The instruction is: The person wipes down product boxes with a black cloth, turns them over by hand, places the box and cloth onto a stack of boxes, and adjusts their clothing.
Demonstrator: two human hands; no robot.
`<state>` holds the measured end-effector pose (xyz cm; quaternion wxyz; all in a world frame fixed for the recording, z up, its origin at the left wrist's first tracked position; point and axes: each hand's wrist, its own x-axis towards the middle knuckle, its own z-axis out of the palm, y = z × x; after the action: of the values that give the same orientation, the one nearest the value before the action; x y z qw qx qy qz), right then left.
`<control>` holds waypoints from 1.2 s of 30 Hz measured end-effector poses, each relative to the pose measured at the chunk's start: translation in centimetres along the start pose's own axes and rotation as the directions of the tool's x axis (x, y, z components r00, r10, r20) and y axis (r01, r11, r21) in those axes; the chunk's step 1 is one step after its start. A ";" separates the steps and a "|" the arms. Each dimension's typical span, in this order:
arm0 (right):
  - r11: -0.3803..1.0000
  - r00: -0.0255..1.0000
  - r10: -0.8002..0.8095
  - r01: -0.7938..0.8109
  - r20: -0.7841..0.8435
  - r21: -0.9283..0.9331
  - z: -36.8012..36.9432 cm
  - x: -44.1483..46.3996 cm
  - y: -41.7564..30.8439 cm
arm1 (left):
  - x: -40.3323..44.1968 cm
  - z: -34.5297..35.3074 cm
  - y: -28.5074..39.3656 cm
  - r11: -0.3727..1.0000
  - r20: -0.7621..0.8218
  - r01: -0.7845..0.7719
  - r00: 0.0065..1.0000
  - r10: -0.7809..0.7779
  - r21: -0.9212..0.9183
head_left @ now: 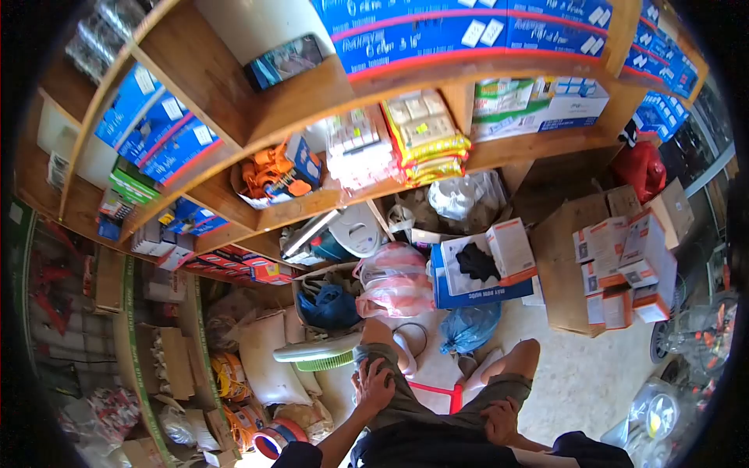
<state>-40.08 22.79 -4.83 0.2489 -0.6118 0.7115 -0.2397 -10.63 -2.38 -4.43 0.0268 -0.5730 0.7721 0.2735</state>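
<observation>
My left hand [374, 388] rests on my left thigh near the knee, its fingers spread over the olive shorts [409, 402]. On the right thigh lies my right hand [501, 421], its fingers laid against the cloth. Neither hand holds anything. A red frame [456, 398] shows between my legs. Just past my left knee is a green and white slatted item [320, 355]. A blue plastic bag [470, 326] sits on the floor ahead of my feet, beside a red-and-white striped bag [395, 281].
Wooden shelves [296, 109] hold blue boxes [425, 35], yellow packets [425, 132] and an orange-filled carton [277, 171]. A large cardboard box [573, 265] with several white-and-orange boxes [644, 257] stands right. A white sack [269, 359] leans at left.
</observation>
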 end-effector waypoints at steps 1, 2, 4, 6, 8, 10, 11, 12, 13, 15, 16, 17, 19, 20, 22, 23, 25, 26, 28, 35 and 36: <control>0.999 1.000 0.019 -0.020 0.009 0.025 -2.0 0.6 -0.9 | -0.2 -1.4 1.0 0.999 0.026 0.001 1.000 0.000 -0.037; 0.997 0.998 0.059 -0.059 0.005 0.058 -3.7 0.6 -2.0 | -1.0 -2.8 2.0 1.000 0.008 -0.022 1.000 0.022 -0.020; 0.986 0.992 0.122 -0.120 -0.012 0.113 -7.0 1.5 -4.1 | -3.1 -4.8 2.1 0.975 -0.005 -0.174 0.985 0.175 -0.136; 0.977 0.984 0.168 -0.174 0.055 0.126 -9.3 2.4 -5.0 | -5.2 -9.2 3.8 0.940 0.018 -0.258 0.963 0.269 -0.224; 0.952 0.981 0.158 -0.181 0.113 0.245 -13.1 2.8 -7.2 | -8.0 -15.8 6.8 0.920 0.107 -0.271 0.944 0.311 -0.282; 0.988 0.999 -0.022 0.029 -0.046 0.153 -15.5 4.6 -6.6 | -11.6 -25.7 12.2 0.898 0.363 -0.041 0.906 0.218 -0.438; 0.936 0.989 0.146 -0.146 0.025 0.319 -19.0 6.1 -9.0 | -13.5 -29.1 14.1 0.866 0.481 0.088 0.857 0.187 -0.492; 0.829 0.946 0.299 -0.322 0.125 0.458 -24.0 7.9 -13.3 | -15.3 -30.4 14.5 0.887 0.516 0.035 0.824 0.236 -0.461; 0.668 0.868 0.430 -0.491 0.249 0.559 -28.2 8.9 -16.8 | -16.1 -30.4 14.1 0.867 0.392 -0.125 0.854 0.342 -0.483; 0.724 0.816 0.282 -0.527 0.505 0.446 -33.2 9.2 -20.6 | -17.6 -29.2 12.9 0.779 0.147 -0.424 0.829 0.539 -0.462; 0.753 0.758 0.206 -0.526 0.618 0.394 -34.7 9.6 -22.0 | -18.1 -31.1 14.6 0.795 0.125 -0.400 0.856 0.502 -0.456; 0.811 0.768 0.190 -0.474 0.612 0.343 -35.8 9.9 -23.1 | -18.0 -32.2 15.8 0.808 0.135 -0.342 0.881 0.453 -0.480; 0.899 0.775 0.162 -0.371 0.610 0.232 -37.0 10.1 -24.7 | -18.1 -33.4 17.4 0.821 0.173 -0.213 0.921 0.350 -0.529; 0.878 0.766 0.169 -0.403 0.620 0.260 -37.4 10.3 -24.7 | -17.4 -32.7 17.3 0.792 0.169 -0.229 0.908 0.383 -0.566; 0.903 0.788 0.133 -0.347 0.602 0.255 -37.8 10.7 -24.2 | -16.6 -32.8 18.3 0.755 0.243 -0.072 0.923 0.299 -0.652; 0.916 0.772 0.150 -0.343 0.618 0.206 -37.3 10.7 -23.7 | -16.9 -32.6 18.7 0.727 0.299 0.023 0.920 0.253 -0.686; 0.928 0.762 0.146 -0.327 0.631 0.181 -36.6 11.1 -22.2 | -16.1 -31.5 18.2 0.745 0.344 0.089 0.919 0.195 -0.661; 0.908 0.710 0.207 -0.396 0.673 0.138 -36.8 11.8 -22.2 | -15.2 -31.2 18.0 0.755 0.383 0.113 0.903 0.193 -0.646; 0.881 0.625 0.260 -0.466 0.736 0.084 -36.6 12.7 -22.6 | -13.9 -31.8 18.1 0.807 0.500 0.169 0.848 0.173 -0.566; 0.826 0.440 0.120 -0.542 0.890 0.156 -35.4 13.9 -22.8 | -12.7 -31.4 15.4 0.719 0.467 0.098 0.818 0.336 -0.688; 0.801 0.428 0.131 -0.578 0.894 0.159 -34.4 14.1 -22.1 | -12.5 -31.4 15.3 0.656 0.482 0.180 0.818 0.314 -0.733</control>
<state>-47.52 7.09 34.78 0.7420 -0.4029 0.5357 -0.0043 -11.63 -2.78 32.62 0.0070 -0.3913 0.5648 0.7265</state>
